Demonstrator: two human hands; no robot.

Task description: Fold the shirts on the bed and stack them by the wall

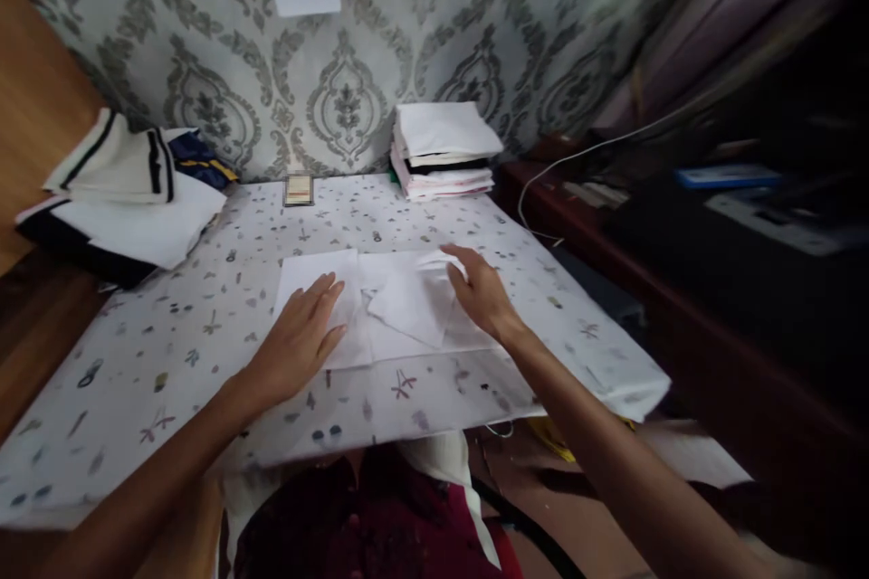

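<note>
A white cloth point(407, 303), apparently a folded garment, lies near the front of the table. Its left part is a flat panel, and a loose flap is turned over its middle. My left hand point(305, 330) rests on or just over the left panel, fingers stretched out and holding nothing. At the right end, my right hand point(479, 289) has thumb and fingers curled round a raised fold of the cloth. The exact pinch is partly blurred.
The table wears a patterned cover point(204, 389). Folded clothes form a stack point(448, 131) at the back right and a pile point(146, 208) at the left. A small framed card point(299, 191) stands near the wall. A white cable point(597, 145) hangs by the dark right-hand desk.
</note>
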